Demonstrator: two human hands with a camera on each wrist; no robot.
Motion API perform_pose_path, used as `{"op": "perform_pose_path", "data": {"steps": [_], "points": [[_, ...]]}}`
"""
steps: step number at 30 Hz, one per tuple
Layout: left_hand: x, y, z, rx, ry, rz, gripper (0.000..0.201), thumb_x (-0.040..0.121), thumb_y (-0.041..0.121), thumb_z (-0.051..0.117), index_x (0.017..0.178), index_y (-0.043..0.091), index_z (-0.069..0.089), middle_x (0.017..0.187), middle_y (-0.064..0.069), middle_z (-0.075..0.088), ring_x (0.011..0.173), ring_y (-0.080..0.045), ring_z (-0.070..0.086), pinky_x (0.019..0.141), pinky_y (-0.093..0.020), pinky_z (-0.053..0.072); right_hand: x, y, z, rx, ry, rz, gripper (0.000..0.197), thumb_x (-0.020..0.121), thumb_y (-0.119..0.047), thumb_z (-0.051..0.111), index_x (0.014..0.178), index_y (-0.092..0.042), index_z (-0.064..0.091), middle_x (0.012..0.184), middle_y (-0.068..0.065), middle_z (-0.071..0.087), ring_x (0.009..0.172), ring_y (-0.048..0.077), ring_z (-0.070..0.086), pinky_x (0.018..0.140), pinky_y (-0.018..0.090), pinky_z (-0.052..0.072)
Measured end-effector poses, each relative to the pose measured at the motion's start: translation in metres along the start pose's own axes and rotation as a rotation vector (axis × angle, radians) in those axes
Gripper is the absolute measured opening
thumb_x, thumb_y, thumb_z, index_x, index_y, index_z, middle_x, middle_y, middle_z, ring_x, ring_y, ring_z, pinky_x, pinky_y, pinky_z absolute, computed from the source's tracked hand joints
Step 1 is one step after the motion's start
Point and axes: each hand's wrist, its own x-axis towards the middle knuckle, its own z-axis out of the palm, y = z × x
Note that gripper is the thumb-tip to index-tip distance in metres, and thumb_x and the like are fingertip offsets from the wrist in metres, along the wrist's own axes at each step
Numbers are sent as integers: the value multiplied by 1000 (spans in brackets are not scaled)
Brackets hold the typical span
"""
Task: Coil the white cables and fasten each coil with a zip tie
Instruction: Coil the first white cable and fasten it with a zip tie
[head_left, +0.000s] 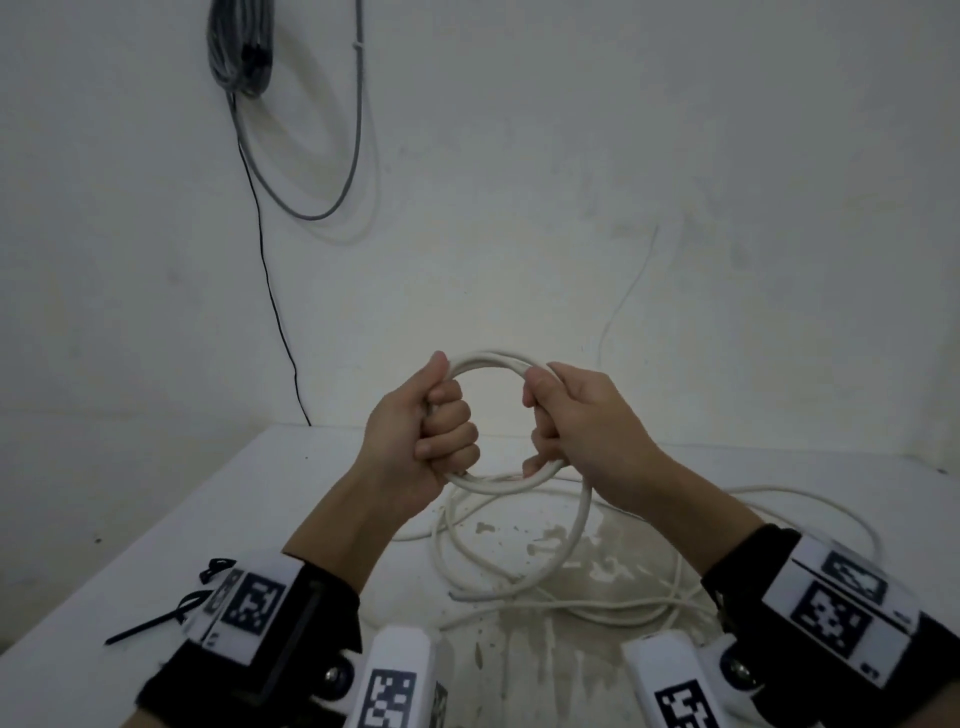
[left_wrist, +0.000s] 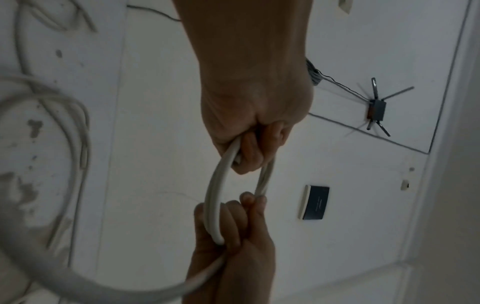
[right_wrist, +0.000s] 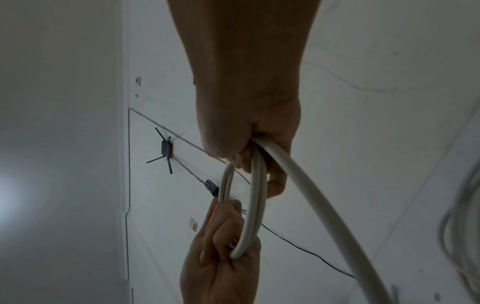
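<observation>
My two hands, left (head_left: 423, 436) and right (head_left: 576, 421), each grip one side of one coil (head_left: 493, 364) above the counter (head_left: 156, 519). Head view alone shows perhaps three zip ties (head_left: 171, 613); wrist views show a wall router (left_wrist: 376, 109).

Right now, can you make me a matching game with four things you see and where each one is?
Things:
1. round coil of white cable
2. black plastic zip ties
3. loose white cable
4. grey cable bundle

Places:
A. hanging on the wall
B. lying on the table's left edge
C. held up in both hands
D. sprawled on the table under the hands

Pairs: 1-C, 2-B, 3-D, 4-A
</observation>
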Motion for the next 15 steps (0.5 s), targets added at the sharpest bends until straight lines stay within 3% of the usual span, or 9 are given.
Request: {"op": "perform_pose_path", "data": {"steps": [3,5,7,11,15], "points": [[2,3,3,-28,10,69,47,96,36,36,52,19,31,30,9,22,21,-2,21,29,-15,11,-1,2,-5,44,29,30,26,98,-28,43,96,-5,57,59,3,49,44,12,51,49,31,54],[2,7,-1,-99,33,119,48,97,35,34,53,19,31,30,9,22,20,-2,21,27,-16,12,-5,6,-12,117,1,62,23,97,-26,46,109,-10,57,85,13,63,62,20,67,51,32,55],[2,8,-6,-181,38,143,51,98,35,33,50,19,34,29,8,23,20,-2,22,26,-16,13,-10,11,-18,136,-32,50,24,96,-19,48,119,-15,56,97,16,65,67,27,69,51,33,56],[2,4,-4,-265,23,169,55,99,36,30,47,18,36,29,7,24,19,-4,23,26,-16,13,-15,25,-16,39,77,-81,38,94,-12,52,130,-26,53,81,16,65,57,27,66,57,36,59],[3,2,3,-280,29,201,53,99,36,29,50,18,35,30,7,24,19,-5,23,27,-16,14,-16,35,-8,0,160,-174,38,94,-14,54,126,-35,53,79,11,64,49,27,66,55,36,59]]}}
